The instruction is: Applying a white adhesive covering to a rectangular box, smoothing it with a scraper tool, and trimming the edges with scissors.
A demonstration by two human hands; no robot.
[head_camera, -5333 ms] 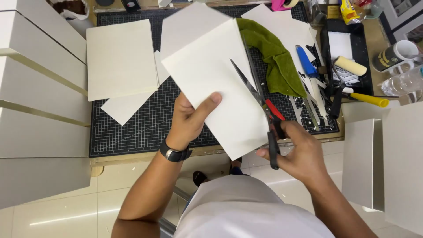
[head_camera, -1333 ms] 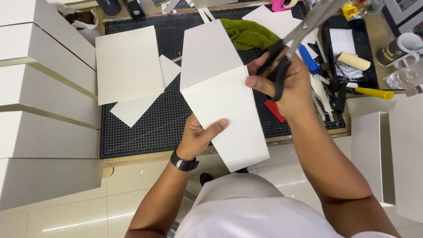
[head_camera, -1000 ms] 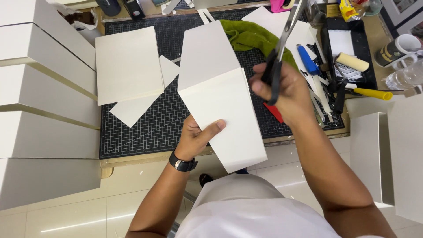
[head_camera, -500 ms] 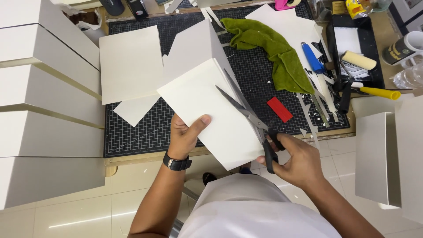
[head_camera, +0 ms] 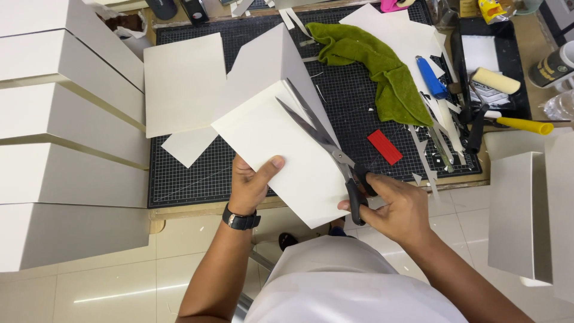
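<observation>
Head view, lower centre: right hand (head_camera: 397, 206) with its grip clamped on the black-handled scissors (head_camera: 329, 146), blades parted over the cream card sheet (head_camera: 281, 149); left hand (head_camera: 251, 182) pinches the sheet's lower left edge, thumb on top. Good cutting likely needs the card taut. Farther, upper frame: black cutting mat (head_camera: 359, 101) on the counter.

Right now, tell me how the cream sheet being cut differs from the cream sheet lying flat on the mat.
The held sheet is gripped by the left hand and lifted off the cutting mat; the flat sheet lies on the mat untouched. The scissors in the right hand have their blades open at the held sheet; nothing touches the flat sheet. Both are plain cream.
</observation>
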